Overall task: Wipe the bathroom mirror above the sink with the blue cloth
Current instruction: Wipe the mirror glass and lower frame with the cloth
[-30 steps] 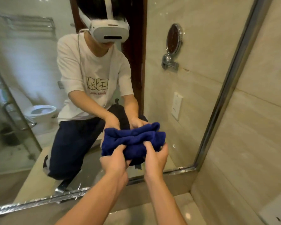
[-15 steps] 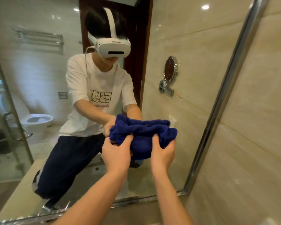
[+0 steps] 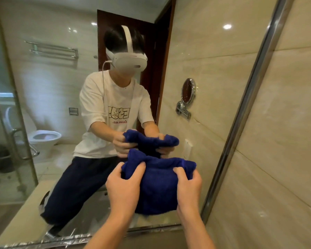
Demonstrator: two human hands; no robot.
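Both hands are now drawing the blue cloth (image 3: pixel 158 184) back from the mirror (image 3: pixel 205 72), a gap showing above it where it seemed pressed before. Left hand (image 3: pixel 125 187) is gripping its left edge and right hand (image 3: pixel 188 186) its right, fingers curled into the bunched fabric, near the mirror's lower right corner.

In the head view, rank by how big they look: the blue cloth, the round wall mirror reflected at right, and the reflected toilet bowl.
Largest to smallest:
1. blue cloth, though it is nearest the camera
2. toilet bowl
3. round wall mirror
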